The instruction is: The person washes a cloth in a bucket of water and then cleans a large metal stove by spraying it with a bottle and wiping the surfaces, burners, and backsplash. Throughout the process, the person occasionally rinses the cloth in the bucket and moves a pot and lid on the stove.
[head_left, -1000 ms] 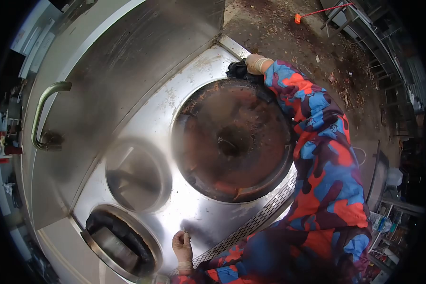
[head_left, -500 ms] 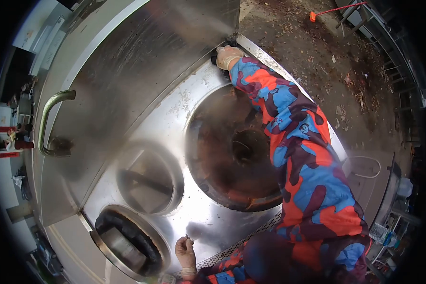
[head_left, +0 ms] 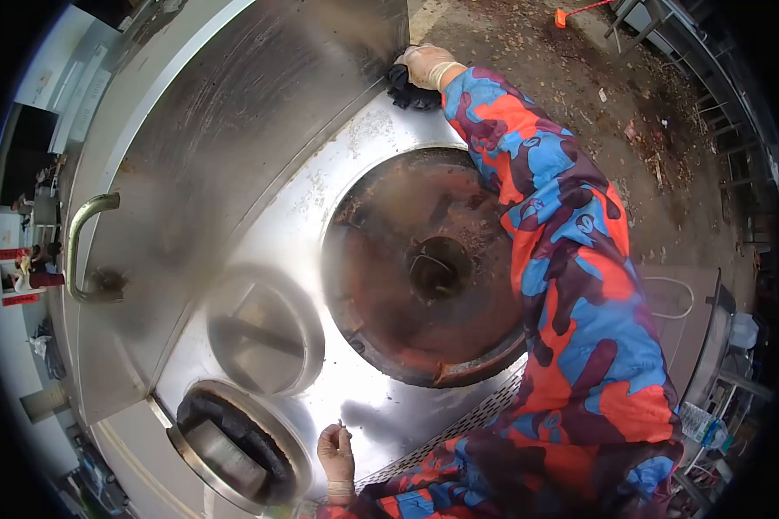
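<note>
My right hand (head_left: 426,66), in a thin pale glove, is closed on a black cloth (head_left: 411,91) at the far right corner of the steel stove top (head_left: 355,138). Low in the view, my left hand (head_left: 336,454), gloved too, pinches a tiny object (head_left: 341,425) that is too small to make out, above the front part of the steel. Between the hands lies the large round burner well (head_left: 389,285), rusty brown with a dark central hole. Camouflage sleeves in red, blue and maroon cover both arms.
A steel backsplash (head_left: 234,121) with a bent faucet pipe (head_left: 80,242) rises at the left. Beside the burner are a round basin (head_left: 264,333) and a blackened opening with a metal pot (head_left: 221,458). Leaves litter the floor (head_left: 597,112); a plastic bottle (head_left: 710,432) is at lower right.
My right hand has pulled slightly out over the corner edge, and more of the black cloth shows. My left hand stays nearly in place. The view has shifted slightly.
</note>
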